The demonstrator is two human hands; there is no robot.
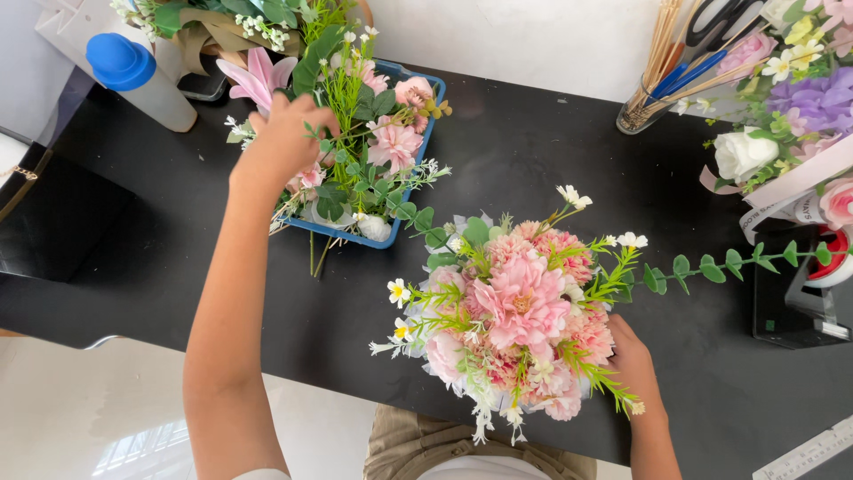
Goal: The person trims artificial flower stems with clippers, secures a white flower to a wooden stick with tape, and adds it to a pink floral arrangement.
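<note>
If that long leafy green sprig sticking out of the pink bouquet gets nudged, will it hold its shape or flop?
The leafy sprig looks thin and long, so it would probably sway and bend. It juts from the bouquet unsupported, so it likely snags easily.

Two hands are in view: the left hand [283,133] reaches into one blue tray [418,164] of loose flowers, and the right hand [633,360] steadies one pink bouquet [515,316]. Beyond the right hand stand one clear holder [641,111] of sticks, one tape dispenser [800,298] and one second bouquet [791,116]. Beyond the left hand stands one blue-capped bottle [138,80].
</note>
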